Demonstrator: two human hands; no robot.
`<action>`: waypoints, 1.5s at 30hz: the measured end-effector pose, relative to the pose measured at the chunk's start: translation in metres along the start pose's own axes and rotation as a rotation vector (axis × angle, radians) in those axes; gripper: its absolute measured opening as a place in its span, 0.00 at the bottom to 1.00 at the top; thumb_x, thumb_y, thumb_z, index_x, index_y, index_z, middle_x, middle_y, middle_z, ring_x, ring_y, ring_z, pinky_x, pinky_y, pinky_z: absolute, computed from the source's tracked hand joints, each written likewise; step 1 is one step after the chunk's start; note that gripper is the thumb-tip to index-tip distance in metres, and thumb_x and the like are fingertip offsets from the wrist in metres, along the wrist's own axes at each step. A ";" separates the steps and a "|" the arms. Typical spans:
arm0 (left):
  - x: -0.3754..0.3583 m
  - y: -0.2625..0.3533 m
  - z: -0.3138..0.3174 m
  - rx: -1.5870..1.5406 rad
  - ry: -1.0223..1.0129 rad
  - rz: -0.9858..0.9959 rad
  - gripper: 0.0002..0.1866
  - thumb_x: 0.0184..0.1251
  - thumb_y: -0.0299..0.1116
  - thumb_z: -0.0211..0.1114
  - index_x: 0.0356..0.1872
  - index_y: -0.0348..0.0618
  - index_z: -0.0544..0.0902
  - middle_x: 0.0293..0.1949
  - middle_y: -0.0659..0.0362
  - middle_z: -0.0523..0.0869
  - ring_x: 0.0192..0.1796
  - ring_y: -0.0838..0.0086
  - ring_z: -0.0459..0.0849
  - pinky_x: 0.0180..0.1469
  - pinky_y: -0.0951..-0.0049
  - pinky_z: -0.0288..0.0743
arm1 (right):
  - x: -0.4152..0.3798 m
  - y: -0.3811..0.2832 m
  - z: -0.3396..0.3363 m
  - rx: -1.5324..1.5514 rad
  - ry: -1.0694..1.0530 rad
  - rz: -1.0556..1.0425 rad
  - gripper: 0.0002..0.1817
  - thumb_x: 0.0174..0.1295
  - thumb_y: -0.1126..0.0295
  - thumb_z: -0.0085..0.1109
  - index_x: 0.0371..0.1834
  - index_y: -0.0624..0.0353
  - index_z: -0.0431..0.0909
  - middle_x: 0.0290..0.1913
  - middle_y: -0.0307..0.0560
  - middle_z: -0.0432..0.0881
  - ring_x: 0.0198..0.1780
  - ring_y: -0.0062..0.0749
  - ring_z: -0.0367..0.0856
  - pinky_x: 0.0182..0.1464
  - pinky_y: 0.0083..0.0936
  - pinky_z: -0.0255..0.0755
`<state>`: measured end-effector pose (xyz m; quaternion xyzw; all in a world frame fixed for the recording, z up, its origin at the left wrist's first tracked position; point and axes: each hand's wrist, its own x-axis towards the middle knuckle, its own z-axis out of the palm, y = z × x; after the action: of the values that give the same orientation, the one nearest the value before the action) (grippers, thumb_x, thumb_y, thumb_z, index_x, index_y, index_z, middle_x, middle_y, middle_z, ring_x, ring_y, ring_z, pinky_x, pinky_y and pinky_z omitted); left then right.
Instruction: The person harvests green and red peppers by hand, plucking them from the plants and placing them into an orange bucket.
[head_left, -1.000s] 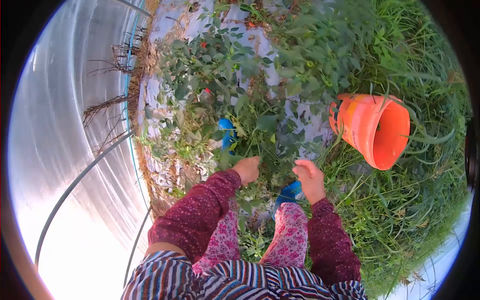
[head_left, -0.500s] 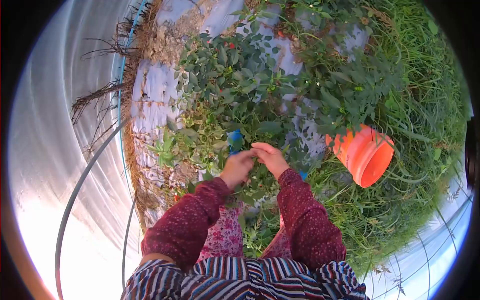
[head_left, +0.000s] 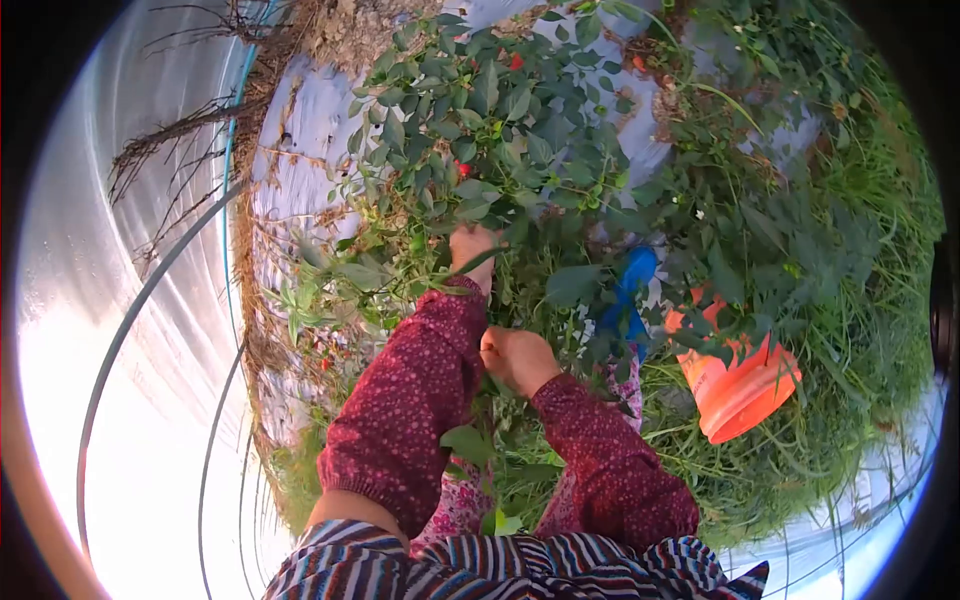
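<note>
The right hand (head_left: pixel 518 360) is curled closed beside the left sleeve (head_left: pixel 420 385); whether it grips anything cannot be told. Farther out, the left hand (head_left: pixel 474 256) reaches among the leaves of the pepper plant (head_left: pixel 500 130), its fingers hidden, their state unclear. A blue shoe (head_left: pixel 632 290) and tilted orange bucket (head_left: pixel 742 393) lie rightward; red peppers (head_left: pixel 516 62) hang beyond.

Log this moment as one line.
left hand: among plant leaves | right hand: fingers curled, beside left sleeve | orange bucket: by grass, partly hidden
</note>
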<state>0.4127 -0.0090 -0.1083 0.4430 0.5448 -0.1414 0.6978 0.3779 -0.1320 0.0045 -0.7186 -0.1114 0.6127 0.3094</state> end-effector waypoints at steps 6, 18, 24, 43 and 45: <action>0.041 -0.007 -0.016 -0.314 0.112 0.288 0.20 0.62 0.27 0.63 0.52 0.44 0.65 0.46 0.59 0.76 0.50 0.64 0.78 0.49 0.64 0.76 | 0.018 0.014 0.012 0.000 -0.037 -0.105 0.12 0.59 0.67 0.49 0.44 0.58 0.71 0.38 0.58 0.79 0.42 0.57 0.77 0.40 0.47 0.70; 0.038 0.049 -0.017 -0.408 0.020 0.371 0.11 0.63 0.33 0.61 0.45 0.45 0.76 0.40 0.60 0.83 0.43 0.71 0.81 0.46 0.68 0.75 | 0.027 -0.006 -0.010 0.100 -0.076 -0.245 0.14 0.55 0.72 0.54 0.46 0.62 0.73 0.39 0.62 0.78 0.45 0.59 0.76 0.44 0.44 0.71; -0.005 0.055 -0.006 0.019 0.143 0.183 0.10 0.61 0.38 0.62 0.31 0.41 0.77 0.24 0.61 0.78 0.25 0.78 0.77 0.25 0.76 0.69 | 0.028 -0.012 -0.032 0.014 0.009 -0.226 0.13 0.56 0.67 0.55 0.44 0.60 0.74 0.38 0.53 0.81 0.40 0.50 0.80 0.42 0.43 0.73; -0.083 0.072 -0.005 1.087 -0.075 0.543 0.32 0.58 0.36 0.64 0.62 0.36 0.63 0.48 0.47 0.78 0.44 0.55 0.81 0.43 0.63 0.74 | 0.045 -0.004 -0.047 1.919 -0.072 -0.119 0.20 0.69 0.62 0.43 0.61 0.56 0.66 0.58 0.40 0.70 0.60 0.27 0.67 0.57 0.32 0.66; -0.089 0.073 0.001 1.101 -0.193 0.646 0.32 0.58 0.36 0.64 0.62 0.37 0.62 0.50 0.47 0.78 0.46 0.55 0.80 0.46 0.63 0.74 | 0.051 -0.003 -0.045 1.907 -0.015 -0.143 0.20 0.69 0.62 0.44 0.62 0.56 0.66 0.58 0.40 0.70 0.59 0.28 0.69 0.57 0.32 0.67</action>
<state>0.4304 0.0067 0.0045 0.8632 0.1667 -0.2223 0.4216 0.4329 -0.1160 -0.0327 -0.1515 0.3891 0.4296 0.8007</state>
